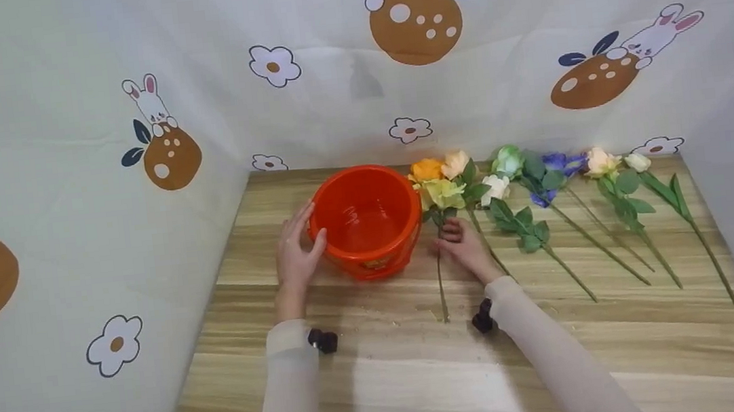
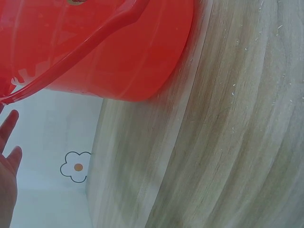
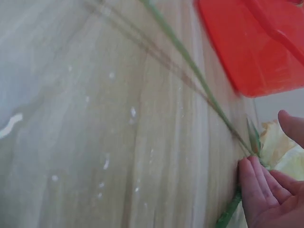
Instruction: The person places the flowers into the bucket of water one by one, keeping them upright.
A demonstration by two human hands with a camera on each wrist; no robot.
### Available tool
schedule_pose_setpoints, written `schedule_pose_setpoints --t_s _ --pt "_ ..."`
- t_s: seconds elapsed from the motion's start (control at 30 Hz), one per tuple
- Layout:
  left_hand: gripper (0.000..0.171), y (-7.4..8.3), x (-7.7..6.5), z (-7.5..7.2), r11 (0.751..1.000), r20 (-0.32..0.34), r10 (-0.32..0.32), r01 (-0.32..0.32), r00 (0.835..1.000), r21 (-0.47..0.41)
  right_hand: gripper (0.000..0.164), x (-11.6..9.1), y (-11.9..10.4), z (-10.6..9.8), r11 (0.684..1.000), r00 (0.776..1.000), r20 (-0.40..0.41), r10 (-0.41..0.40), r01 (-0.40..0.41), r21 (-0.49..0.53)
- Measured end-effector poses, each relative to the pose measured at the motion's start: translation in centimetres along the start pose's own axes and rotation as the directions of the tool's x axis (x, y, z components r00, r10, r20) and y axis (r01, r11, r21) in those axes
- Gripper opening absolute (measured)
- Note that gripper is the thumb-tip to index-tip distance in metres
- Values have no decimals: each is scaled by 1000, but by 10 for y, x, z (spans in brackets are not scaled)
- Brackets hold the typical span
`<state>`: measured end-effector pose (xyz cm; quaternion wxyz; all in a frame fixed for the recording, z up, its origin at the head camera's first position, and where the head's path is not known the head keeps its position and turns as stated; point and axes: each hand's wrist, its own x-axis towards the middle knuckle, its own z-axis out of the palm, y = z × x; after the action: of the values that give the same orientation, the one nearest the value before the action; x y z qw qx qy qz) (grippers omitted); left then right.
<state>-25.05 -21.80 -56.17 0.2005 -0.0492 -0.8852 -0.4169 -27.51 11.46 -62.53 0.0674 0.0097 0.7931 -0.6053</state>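
Bucket (image 1: 369,223) is probably being steadied by your uncurled left hand (image 1: 298,253); your right hand (image 1: 465,248), thumb apart, is touching a yellow flower's stem (image 1: 442,287).

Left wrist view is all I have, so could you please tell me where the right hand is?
Observer: In the head view, the right hand is to the right of the red bucket, at the stem of a yellow flower.
Operator: Thank you; is it pinching the stem?
Observer: Not with the thumb, which stands apart from the fingertips in the right wrist view.
Operator: And which flower is farthest right?
Observer: In the head view, a white bud.
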Motion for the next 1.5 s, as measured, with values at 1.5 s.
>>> schedule_pose_setpoints --t_s 1.5 --pt "51 1 -1 1 999 -33 40 -41 999 -19 38 14 -10 12 925 984 -174 46 -107 -364"
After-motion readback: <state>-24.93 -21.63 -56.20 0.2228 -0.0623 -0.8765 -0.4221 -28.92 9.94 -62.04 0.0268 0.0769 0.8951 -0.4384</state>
